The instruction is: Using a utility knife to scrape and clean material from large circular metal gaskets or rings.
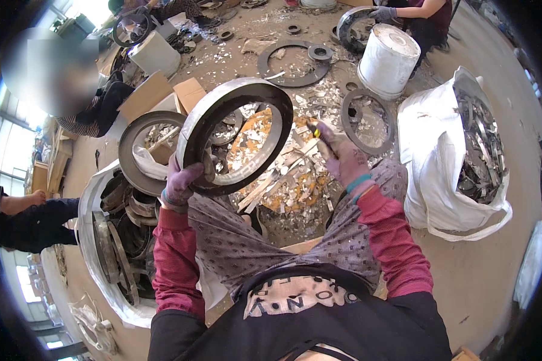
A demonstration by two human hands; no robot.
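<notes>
My left hand (pixel 181 182), in a purplish glove, grips the lower left rim of a large thick ring (pixel 200 127) with a black face and a silvery outer wall. The ring is held up, tilted, above my knees. In my gloved right hand (pixel 345 157) is a small yellow-and-black utility knife (pixel 315 130), its tip pointing up and left. The knife is apart from the ring, to the right of it. Whether its blade is out is too small to tell. Below both hands, pale scraps and strips (pixel 295 180) cover the floor between my legs.
A white sack of dark strips (pixel 430 141) stands at the right; another sack holding black rings (pixel 89 225) is at the left. Flat rings (pixel 349 123) lie ahead, near a white drum (pixel 390 57) and cardboard (pixel 144 99). Other people work at the far side and left.
</notes>
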